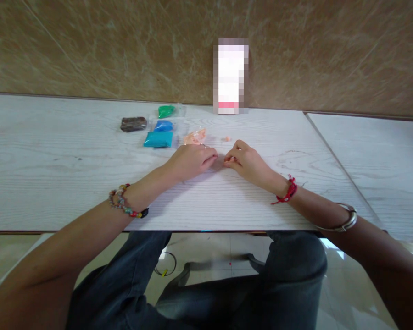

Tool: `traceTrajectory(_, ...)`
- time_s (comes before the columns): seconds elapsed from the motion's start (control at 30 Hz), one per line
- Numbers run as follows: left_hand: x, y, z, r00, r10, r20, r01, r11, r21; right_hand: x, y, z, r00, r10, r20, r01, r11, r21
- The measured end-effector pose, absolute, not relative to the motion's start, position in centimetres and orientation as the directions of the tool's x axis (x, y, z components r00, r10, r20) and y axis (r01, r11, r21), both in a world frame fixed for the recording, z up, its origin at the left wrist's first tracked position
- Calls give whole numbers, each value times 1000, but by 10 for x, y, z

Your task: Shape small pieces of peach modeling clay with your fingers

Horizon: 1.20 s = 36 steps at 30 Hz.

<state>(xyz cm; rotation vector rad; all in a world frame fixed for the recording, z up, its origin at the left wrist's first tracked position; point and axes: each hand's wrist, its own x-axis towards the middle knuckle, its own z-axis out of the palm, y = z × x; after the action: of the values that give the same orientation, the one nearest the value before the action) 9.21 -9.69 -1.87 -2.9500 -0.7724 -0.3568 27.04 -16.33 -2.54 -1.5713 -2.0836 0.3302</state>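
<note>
My left hand (194, 161) is closed in a pinch just above the white tabletop, thumb against fingertips; whatever it may hold is hidden. Facing it across a small gap, my right hand (248, 161) also pinches, with its fingers curled and anything between them too small to name. A clear packet of peach-coloured, clay-like material (196, 136) lies right behind my left hand, partly covered by it. Beyond my right fingertips sits a small peach lump (227, 138) on the table.
Left of the peach packet lie a teal packet (158, 139), a blue packet (164, 126), a green packet (165, 111) and a brown packet (133, 123). A blurred-out upright rectangle (231, 75) leans at the brown marbled wall (106, 46). The white table (72, 183) has a seam at right.
</note>
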Motion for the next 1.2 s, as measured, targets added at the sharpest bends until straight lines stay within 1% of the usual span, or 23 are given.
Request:
traceTrajectory(0.1, 92, -97, -18, 845, 486, 222, 499, -866, -6, 271, -162, -27, -222, 937, 270, 839, 324, -437)
traceTrajectory(0.2, 93, -97, -18, 850, 486, 205, 497, -868, -3, 273, -160, -29, -212, 932, 294, 842, 327, -429)
traceTrajectory(0.3, 93, -97, -18, 855, 477, 203, 488, -873, -9, 275, -157, -30, -194, 930, 313, 819, 329, -470)
traceTrajectory(0.43, 93, -97, -18, 858, 475, 195, 485, -875, -4, 275, -154, -29, -150, 910, 385, 777, 349, -523)
traceTrajectory(0.47, 93, -97, -18, 859, 474, 194, 484, -875, -3, 275, -154, -28, -137, 912, 386, 767, 344, -541)
traceTrajectory(0.53, 93, -97, -18, 859, 474, 196, 483, -876, 0, 275, -153, -27, -125, 934, 335, 728, 315, -609)
traceTrajectory(0.63, 93, -96, -17, 858, 480, 185, 488, -873, 1, 278, -152, -26, -81, 970, 229, 605, 231, -762)
traceTrajectory(0.7, 93, -96, -17, 858, 482, 178, 490, -872, -1, 282, -151, -26, -47, 981, 190, 502, 188, -845)
traceTrajectory(0.8, 92, -96, -18, 856, 478, 199, 488, -873, -1, 286, -150, -27, -27, 987, 158, 333, 158, -930)
traceTrajectory(0.9, 92, -95, -19, 855, 467, 226, 478, -878, 7, 286, -150, -26, -5, 989, 145, 148, 144, -978)
traceTrajectory(0.97, 92, -96, -19, 850, 473, 233, 479, -877, 37, 285, -151, -23, -6, 991, 131, 24, 131, -991)
traceTrajectory(1.07, 94, -98, -16, 823, 507, 255, 487, -862, 142, 284, -153, -20, -25, 996, 86, -120, 82, -989)
traceTrajectory(1.13, 95, -99, -14, 796, 530, 292, 478, -847, 233, 283, -153, -19, -42, 997, 70, -139, 64, -988)
traceTrajectory(1.2, 97, -101, -12, 761, 562, 324, 467, -821, 329, 283, -153, -21, -57, 995, 78, -118, 71, -990)
